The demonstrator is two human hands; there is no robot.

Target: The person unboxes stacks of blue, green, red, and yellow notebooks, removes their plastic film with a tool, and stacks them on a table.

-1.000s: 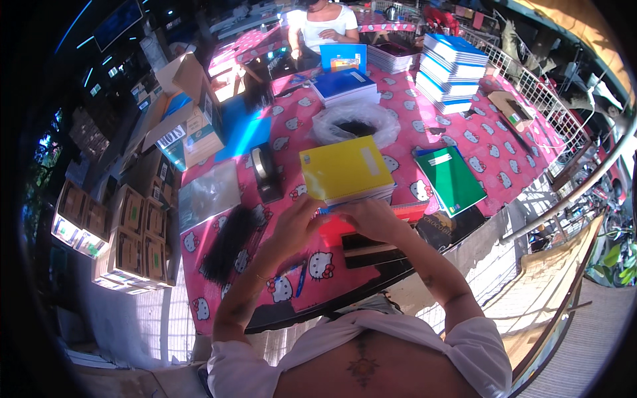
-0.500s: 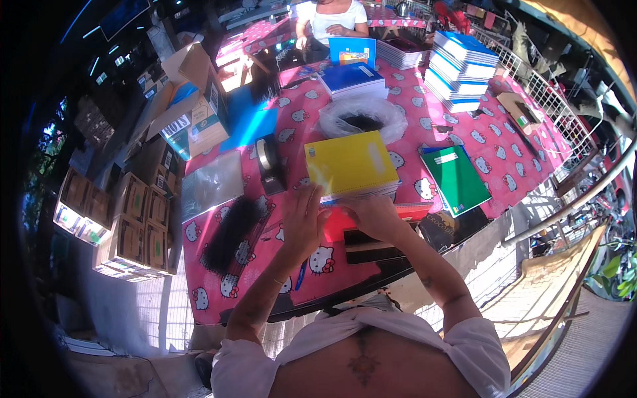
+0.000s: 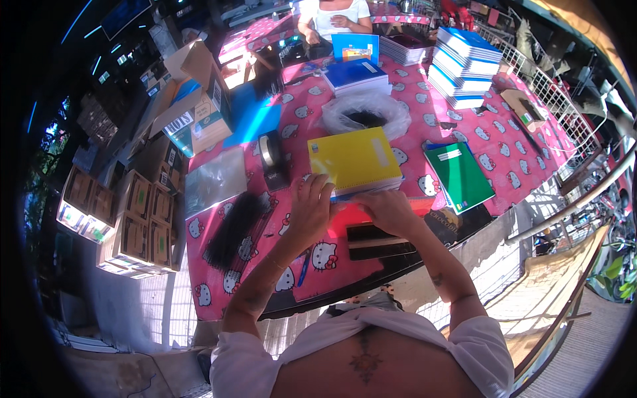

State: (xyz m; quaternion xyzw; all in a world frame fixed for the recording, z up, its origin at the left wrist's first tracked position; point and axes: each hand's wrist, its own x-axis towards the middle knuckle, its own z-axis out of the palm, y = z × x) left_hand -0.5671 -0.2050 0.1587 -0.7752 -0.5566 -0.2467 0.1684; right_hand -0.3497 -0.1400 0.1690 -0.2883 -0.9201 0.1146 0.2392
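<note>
A stack of notebooks with a yellow spiral notebook (image 3: 355, 158) on top sits in front of me. My left hand (image 3: 313, 207) rests at the stack's near left corner, fingers stretched out and touching it. Along the near edge, my right hand (image 3: 386, 211) lies against the stack with its fingers bent toward the left; their tips are partly hidden. Neither hand lifts anything. Under and beside my right hand is a flat red sheet or folder (image 3: 342, 222). Beyond the stack lies a whitish plastic bag ring (image 3: 338, 118) with dark contents.
Green notebooks (image 3: 459, 176) lie right; a tall blue-and-white notebook pile (image 3: 458, 79) and blue notebooks (image 3: 357, 76) stand farther back. A tape dispenser (image 3: 272, 159), black bristly bundle (image 3: 235, 229), clear plastic sheets (image 3: 215, 182) and open carton (image 3: 199, 116) are left. Another person (image 3: 342, 20) is across.
My left hand's fingers have drawn in at the stack's corner, and my right hand has shifted slightly along the near edge. The stack stays in place; the whole view has shifted slightly.
</note>
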